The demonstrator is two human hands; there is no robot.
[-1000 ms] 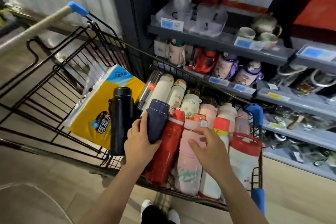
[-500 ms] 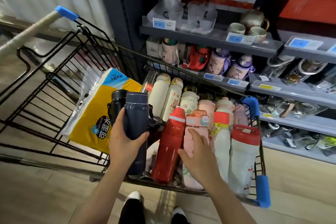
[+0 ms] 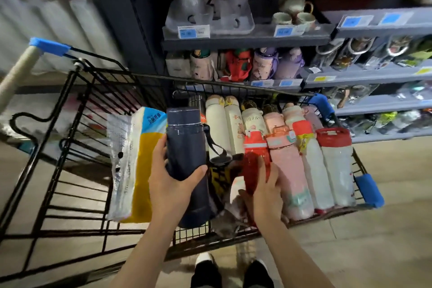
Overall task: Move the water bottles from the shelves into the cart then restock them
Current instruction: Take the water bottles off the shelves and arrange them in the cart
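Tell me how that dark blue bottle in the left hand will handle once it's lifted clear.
The dark blue bottle looks rigid and smooth, so probably slippery; the left hand wraps it fully. Likely heavy-ish if steel. Its round body would probably roll if laid down, and its strap could snag neighbours.

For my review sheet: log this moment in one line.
left hand holds navy bottle | right hand grips red bottle | both over cart
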